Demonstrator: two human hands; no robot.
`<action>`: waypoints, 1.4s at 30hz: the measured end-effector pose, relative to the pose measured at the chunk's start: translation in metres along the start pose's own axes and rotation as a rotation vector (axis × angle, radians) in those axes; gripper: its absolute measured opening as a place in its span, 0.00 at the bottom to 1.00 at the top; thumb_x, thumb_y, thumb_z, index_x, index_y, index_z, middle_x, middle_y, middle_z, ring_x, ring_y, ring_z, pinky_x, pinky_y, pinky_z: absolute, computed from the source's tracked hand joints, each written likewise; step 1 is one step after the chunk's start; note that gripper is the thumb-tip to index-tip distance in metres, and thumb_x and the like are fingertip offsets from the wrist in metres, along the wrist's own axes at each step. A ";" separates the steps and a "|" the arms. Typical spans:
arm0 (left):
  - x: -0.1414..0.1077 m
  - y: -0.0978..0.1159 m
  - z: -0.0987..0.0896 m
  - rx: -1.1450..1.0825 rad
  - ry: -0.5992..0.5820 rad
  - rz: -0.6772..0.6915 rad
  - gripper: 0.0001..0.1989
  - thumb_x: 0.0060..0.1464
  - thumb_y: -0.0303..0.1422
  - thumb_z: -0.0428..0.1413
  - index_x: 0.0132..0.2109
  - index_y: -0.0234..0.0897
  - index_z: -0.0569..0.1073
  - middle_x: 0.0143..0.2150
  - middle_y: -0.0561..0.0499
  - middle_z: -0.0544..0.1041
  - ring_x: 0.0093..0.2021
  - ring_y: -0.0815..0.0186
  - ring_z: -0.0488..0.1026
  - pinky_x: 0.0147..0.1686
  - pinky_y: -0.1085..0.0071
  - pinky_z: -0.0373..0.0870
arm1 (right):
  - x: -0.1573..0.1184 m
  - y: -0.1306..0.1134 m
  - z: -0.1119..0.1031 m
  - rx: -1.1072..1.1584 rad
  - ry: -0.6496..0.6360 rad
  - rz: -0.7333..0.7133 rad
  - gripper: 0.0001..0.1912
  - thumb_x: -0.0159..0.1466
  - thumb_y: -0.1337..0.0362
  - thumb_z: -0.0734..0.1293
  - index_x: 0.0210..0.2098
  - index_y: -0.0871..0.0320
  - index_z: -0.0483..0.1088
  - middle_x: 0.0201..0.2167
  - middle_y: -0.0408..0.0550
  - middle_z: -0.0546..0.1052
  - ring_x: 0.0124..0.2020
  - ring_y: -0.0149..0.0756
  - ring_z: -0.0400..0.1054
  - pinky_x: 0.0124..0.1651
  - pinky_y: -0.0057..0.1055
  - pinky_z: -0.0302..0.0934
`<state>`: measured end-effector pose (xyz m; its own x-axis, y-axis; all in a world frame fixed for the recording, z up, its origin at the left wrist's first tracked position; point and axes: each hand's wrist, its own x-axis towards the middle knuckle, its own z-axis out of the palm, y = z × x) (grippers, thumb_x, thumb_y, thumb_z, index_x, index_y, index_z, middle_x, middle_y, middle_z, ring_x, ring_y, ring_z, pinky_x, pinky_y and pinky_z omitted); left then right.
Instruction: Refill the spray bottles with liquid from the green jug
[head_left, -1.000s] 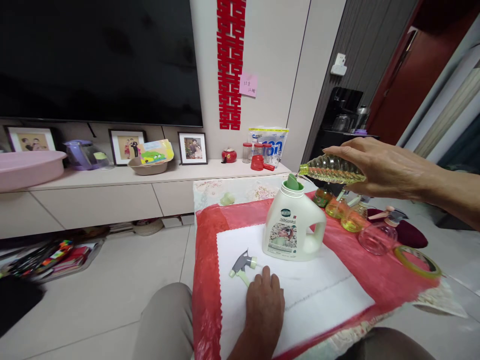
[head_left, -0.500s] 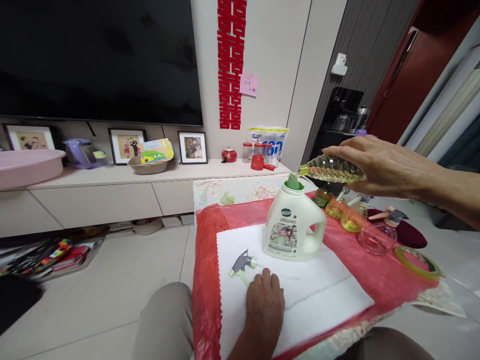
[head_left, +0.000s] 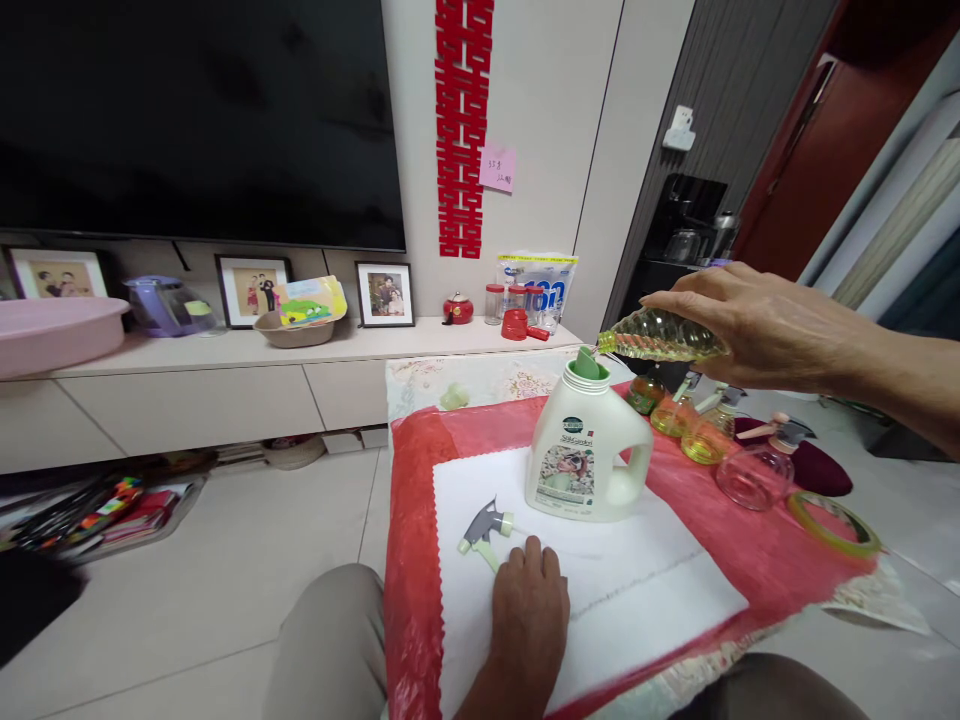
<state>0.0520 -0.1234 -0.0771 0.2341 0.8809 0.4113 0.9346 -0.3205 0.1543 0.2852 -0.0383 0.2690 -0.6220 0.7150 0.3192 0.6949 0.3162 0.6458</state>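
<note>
My right hand is wrapped round a clear ribbed bottle with yellow liquid in it. The bottle is tipped nearly level, its neck at the green spout of a cream detergent jug. The jug stands upright on a white cloth. Resting palm down on this cloth, my left hand is empty, its fingers forward and slightly bent. Just ahead of those fingers lies a grey and pale green spray trigger; its thin tube runs to the right.
Several spray bottles line the table's right side, with a roll of tape nearer me. Red plastic sheeting covers the table under the cloth. Behind, a long cabinet carries picture frames, a basket and red-lidded jars.
My right hand and the rear of the bottle have risen slightly, and the liquid in the bottle looks a little lower. My left hand, the jug and the spray trigger have stayed put.
</note>
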 end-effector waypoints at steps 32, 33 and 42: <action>0.001 0.001 -0.002 -0.018 -0.067 -0.014 0.08 0.58 0.33 0.60 0.44 0.39 0.77 0.41 0.48 0.76 0.38 0.57 0.73 0.36 0.60 0.70 | 0.013 -0.008 -0.001 -0.069 0.046 -0.066 0.37 0.59 0.70 0.64 0.67 0.47 0.59 0.59 0.52 0.64 0.54 0.46 0.58 0.45 0.36 0.59; 0.001 0.001 -0.002 -0.018 -0.062 -0.010 0.08 0.57 0.33 0.60 0.45 0.39 0.77 0.41 0.48 0.76 0.38 0.57 0.73 0.36 0.60 0.70 | 0.014 -0.008 -0.002 -0.088 0.045 -0.071 0.37 0.59 0.70 0.64 0.67 0.46 0.59 0.58 0.52 0.64 0.53 0.45 0.58 0.44 0.35 0.58; 0.000 0.000 0.000 0.001 -0.021 0.001 0.08 0.57 0.34 0.61 0.44 0.39 0.77 0.40 0.49 0.76 0.38 0.58 0.73 0.35 0.61 0.69 | 0.020 -0.007 -0.004 -0.243 0.043 -0.123 0.34 0.61 0.68 0.62 0.66 0.44 0.58 0.59 0.48 0.64 0.53 0.42 0.58 0.39 0.30 0.53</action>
<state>0.0521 -0.1233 -0.0770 0.2404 0.8877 0.3926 0.9346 -0.3209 0.1533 0.2667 -0.0283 0.2735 -0.7150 0.6514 0.2541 0.5094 0.2364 0.8275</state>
